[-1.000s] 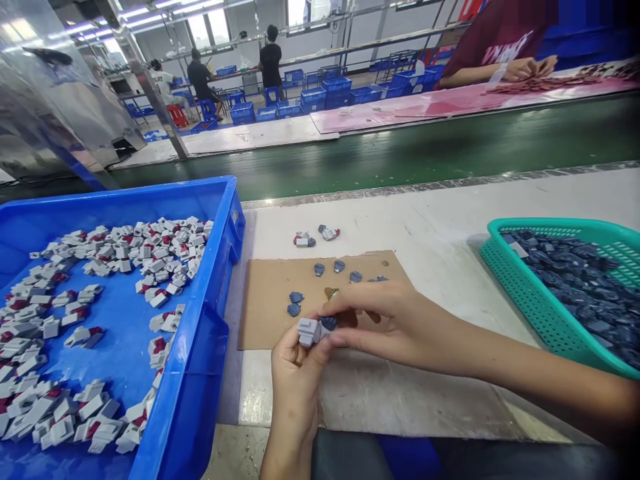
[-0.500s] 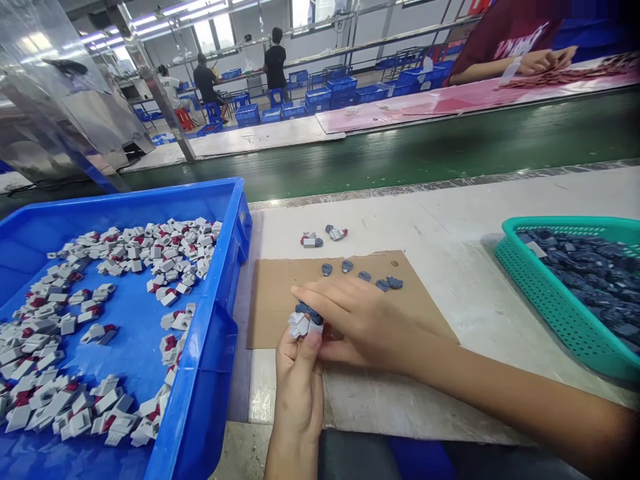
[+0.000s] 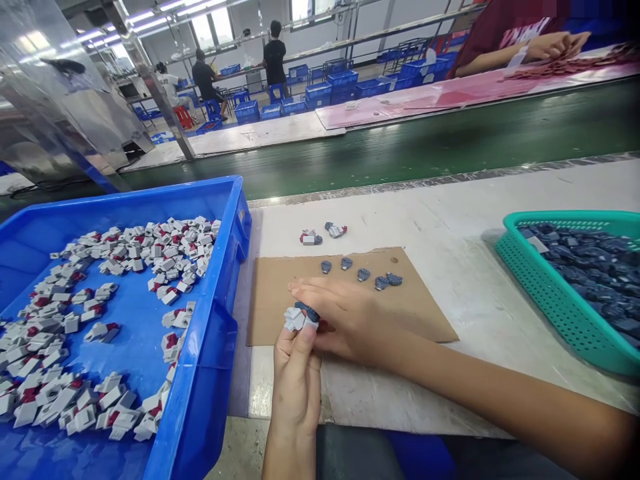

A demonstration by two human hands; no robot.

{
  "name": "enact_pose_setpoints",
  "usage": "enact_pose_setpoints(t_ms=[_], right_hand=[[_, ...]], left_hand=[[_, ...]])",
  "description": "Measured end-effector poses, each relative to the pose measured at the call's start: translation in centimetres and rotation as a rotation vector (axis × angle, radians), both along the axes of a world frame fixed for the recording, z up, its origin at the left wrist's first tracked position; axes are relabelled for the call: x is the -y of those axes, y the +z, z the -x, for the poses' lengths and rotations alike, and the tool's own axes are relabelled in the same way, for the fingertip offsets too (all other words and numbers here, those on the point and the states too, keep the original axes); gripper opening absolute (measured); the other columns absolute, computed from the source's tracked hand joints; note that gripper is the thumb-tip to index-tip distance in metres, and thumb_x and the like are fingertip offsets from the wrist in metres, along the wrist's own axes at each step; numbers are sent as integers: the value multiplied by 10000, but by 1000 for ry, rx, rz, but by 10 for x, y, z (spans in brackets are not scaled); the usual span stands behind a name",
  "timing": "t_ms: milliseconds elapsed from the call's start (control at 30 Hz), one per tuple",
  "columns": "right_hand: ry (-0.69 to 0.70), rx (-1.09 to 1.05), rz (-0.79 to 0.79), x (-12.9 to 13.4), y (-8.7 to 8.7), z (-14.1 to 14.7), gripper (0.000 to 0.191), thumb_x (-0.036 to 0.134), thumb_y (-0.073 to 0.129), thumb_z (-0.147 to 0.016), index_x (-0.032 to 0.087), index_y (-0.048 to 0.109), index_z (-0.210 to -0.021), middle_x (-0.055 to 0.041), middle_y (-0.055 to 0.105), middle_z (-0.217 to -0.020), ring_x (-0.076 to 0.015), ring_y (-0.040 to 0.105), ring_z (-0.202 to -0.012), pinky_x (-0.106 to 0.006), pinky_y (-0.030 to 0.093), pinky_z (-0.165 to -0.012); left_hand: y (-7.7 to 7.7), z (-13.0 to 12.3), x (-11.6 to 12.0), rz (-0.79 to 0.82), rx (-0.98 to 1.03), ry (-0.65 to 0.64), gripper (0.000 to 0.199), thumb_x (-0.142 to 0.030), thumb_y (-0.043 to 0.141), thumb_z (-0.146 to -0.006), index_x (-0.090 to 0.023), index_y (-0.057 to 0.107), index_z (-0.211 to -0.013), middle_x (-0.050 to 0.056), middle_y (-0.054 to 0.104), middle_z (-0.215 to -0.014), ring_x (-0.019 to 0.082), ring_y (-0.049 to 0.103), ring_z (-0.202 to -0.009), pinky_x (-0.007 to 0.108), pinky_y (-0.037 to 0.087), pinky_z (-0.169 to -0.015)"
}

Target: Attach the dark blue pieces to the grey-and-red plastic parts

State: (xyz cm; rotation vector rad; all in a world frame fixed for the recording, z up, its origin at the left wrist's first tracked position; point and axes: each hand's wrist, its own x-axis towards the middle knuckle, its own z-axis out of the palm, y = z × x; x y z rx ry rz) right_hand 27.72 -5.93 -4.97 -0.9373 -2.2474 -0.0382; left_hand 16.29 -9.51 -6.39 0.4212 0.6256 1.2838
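Note:
Between thumb and fingers, my left hand [image 3: 299,373] grips a light-grey plastic piece [image 3: 295,319]. A dark blue plastic piece [image 3: 307,311] sits against its top. My right hand [image 3: 345,320] is closed round the blue piece from the right; its fingertips are partly hidden. Both hands are above the near part of a brown cardboard sheet [image 3: 273,290]. Several loose dark blue pieces [image 3: 363,274] lie on the cardboard beyond my right hand. Past its far edge rest two joined grey, red and blue pieces, one at the left [image 3: 311,237] and one at the right [image 3: 335,230].
A blue bin [image 3: 210,347] at the left holds many grey-and-red pieces. At the right stands a green basket [image 3: 550,303] of dark blue pieces. A green conveyor belt [image 3: 390,157] runs behind the white table [image 3: 465,240]. Across it, a person's hands [image 3: 557,45] handle dark red pieces.
Both hands have shifted slightly left with the pieces held between them. The grey piece appears a little turned. The loose pieces on the cardboard stay in place.

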Motion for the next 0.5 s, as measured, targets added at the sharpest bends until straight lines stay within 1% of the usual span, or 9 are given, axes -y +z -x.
enact_pose_setpoints(t_ms=[100, 200, 233, 300, 333, 400, 500], right_hand=[[-5, -41, 72, 1, 1, 3, 447, 312, 543, -758, 127, 407, -1142, -76, 583, -1023, -203, 547, -943, -329, 464, -748], [-57, -108, 139, 2, 2, 4, 569, 277, 576, -685, 123, 365, -1192, -73, 588, -1017, -186, 571, -861, -296, 463, -683], [-58, -122, 138, 2, 3, 3, 574, 262, 581, -671, 127, 375, -1190, -65, 592, -1009, -178, 571, -854, -287, 457, -685], [-33, -137, 97, 2, 4, 2, 525, 255, 591, -667, 138, 425, -1152, -43, 603, -965, -161, 569, -845, -273, 446, -694], [-12, -140, 66, 1, 5, 0, 492, 269, 595, -671, 142, 452, -1125, -36, 608, -941, -157, 569, -837, -271, 441, -696], [13, -167, -1, 0, 7, -2, 452, 314, 594, -666, 134, 491, -1067, -36, 616, -886, -156, 572, -804, -274, 435, -684], [-14, -265, -73, -1, 9, -6, 358, 404, 580, -632, 133, 545, -864, -29, 604, -714, -151, 557, -658, -274, 412, -596]], left_hand=[[1, -1, 0, 4, -27, -19, 236, -260, 648, -709, -208, 656, -938, 24, 663, -864, 151, 590, -890, 247, 433, -844], [3, -3, 0, -30, -73, -71, 295, -279, 667, -684, -181, 647, -961, 45, 662, -862, 187, 592, -893, 292, 431, -858], [4, -3, 0, -42, -87, -84, 312, -289, 670, -679, -172, 644, -968, 52, 662, -866, 197, 590, -899, 300, 431, -858], [3, -5, 1, -68, -124, -96, 326, -301, 669, -678, -157, 641, -969, 64, 659, -871, 207, 587, -906, 303, 432, -855], [1, -5, 2, -83, -141, -86, 325, -312, 662, -684, -152, 640, -966, 68, 656, -879, 207, 583, -912, 299, 430, -857], [-3, -6, 5, -110, -163, -27, 344, -376, 628, -707, -155, 633, -970, 74, 640, -941, 203, 566, -943, 282, 428, -859], [-9, -4, 8, -162, -195, 123, 430, -494, 525, -749, -203, 577, -1061, 52, 600, -1002, 168, 555, -938, 233, 448, -811]])
